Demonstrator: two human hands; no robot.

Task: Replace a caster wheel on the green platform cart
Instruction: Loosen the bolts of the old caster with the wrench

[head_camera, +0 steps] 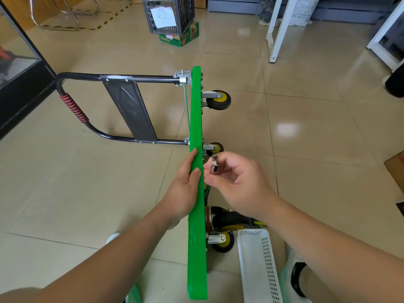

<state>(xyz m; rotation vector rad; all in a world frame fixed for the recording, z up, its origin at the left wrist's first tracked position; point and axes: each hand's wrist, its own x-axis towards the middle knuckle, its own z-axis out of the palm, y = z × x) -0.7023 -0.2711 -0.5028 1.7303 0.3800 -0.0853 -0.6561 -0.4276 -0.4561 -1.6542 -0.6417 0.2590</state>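
Observation:
The green platform cart [196,110] stands on its long edge on the floor, its black handle [72,106] lying flat to the left. Black caster wheels with yellow hubs stick out on its right side: one far [218,100], one at the middle [216,148], one near [223,241]. A loose caster [231,221] lies by the near one. My left hand [185,186] grips the cart's upper edge, thumb on top. My right hand [238,184] pinches a small metal tool [213,166] close to the cart's underside.
A white perforated plastic basket [258,265] stands on the floor at the lower right, beside my foot. Farther off are a dark crate on a green carton [175,20], white table legs [277,29], a glass-fronted cabinet [17,68] at left and a cardboard box [395,169] at right.

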